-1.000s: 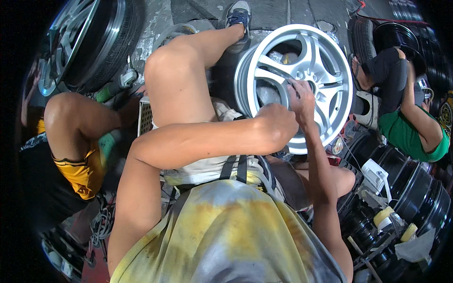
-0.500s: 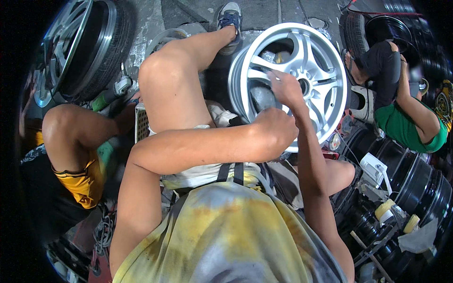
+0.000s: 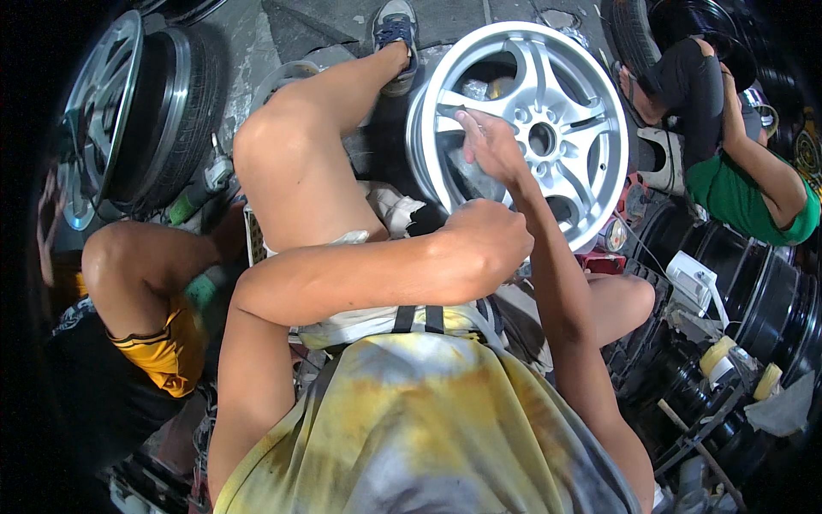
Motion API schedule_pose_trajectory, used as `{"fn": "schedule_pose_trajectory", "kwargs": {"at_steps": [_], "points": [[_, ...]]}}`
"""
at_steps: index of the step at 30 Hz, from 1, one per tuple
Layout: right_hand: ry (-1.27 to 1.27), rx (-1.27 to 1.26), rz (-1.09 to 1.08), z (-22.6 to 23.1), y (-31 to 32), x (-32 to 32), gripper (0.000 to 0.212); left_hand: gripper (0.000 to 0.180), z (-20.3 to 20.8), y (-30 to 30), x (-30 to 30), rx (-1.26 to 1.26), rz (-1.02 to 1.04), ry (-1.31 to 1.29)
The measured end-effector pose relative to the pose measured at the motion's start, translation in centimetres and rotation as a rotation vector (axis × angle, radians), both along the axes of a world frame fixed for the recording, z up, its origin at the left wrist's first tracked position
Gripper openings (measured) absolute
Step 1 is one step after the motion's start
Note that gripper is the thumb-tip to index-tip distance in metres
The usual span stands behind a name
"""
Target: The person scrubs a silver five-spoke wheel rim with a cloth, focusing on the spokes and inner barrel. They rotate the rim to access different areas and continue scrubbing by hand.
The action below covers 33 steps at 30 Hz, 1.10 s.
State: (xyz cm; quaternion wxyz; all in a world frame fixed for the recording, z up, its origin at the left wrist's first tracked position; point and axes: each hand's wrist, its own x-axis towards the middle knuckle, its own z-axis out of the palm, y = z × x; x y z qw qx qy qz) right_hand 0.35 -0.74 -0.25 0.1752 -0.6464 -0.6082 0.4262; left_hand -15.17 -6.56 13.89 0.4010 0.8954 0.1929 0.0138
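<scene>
A silver alloy wheel (image 3: 548, 94) with paired spokes leans in front of me, its face turned up. My left hand (image 3: 490, 244) is a closed fist over the wheel's near left rim; its fingertips are out of sight. Over the left spoke, my right hand (image 3: 492, 147) has its fingers drawn together at the spoke's outer part. Whatever they pinch is too small to make out. Through the gaps between spokes, pale plastic-like material (image 3: 471, 176) shows behind the wheel.
At left, another person's bent knee (image 3: 128, 257) is beside a tyre (image 3: 201, 103) and a green-grey power tool (image 3: 201, 190). A person in a green top (image 3: 753, 201) sits at right. Black rims (image 3: 728, 274), a white box (image 3: 692, 281) and a yellow-white roll (image 3: 719, 358) crowd the right.
My right hand has slid outward along the left spoke, away from the hub. My left hand stays at the near rim. The whole view has shifted slightly.
</scene>
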Motion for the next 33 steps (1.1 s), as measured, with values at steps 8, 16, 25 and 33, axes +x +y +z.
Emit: {"fn": "schedule_pose_trajectory", "kwargs": {"at_steps": [8,16,25,33], "points": [[-0.212,0.007,0.114,-0.3,1.8,-1.8,0.037,0.01,-0.1,-0.9,0.6,0.014,-0.027,0.001],[0.398,-0.125,-0.245,1.9,-0.9,0.5,0.04,0.014,-0.6,-0.9,0.1,-0.002,-0.04,-0.002],[-0.386,0.719,0.345,-0.9,-3.9,2.3,0.046,0.013,-0.8,-1.0,0.1,0.007,-0.049,-0.02],[-0.585,0.703,0.873,-0.1,0.4,0.6,0.032,0.009,-0.2,-1.4,1.2,0.017,-0.06,-0.045]]}}
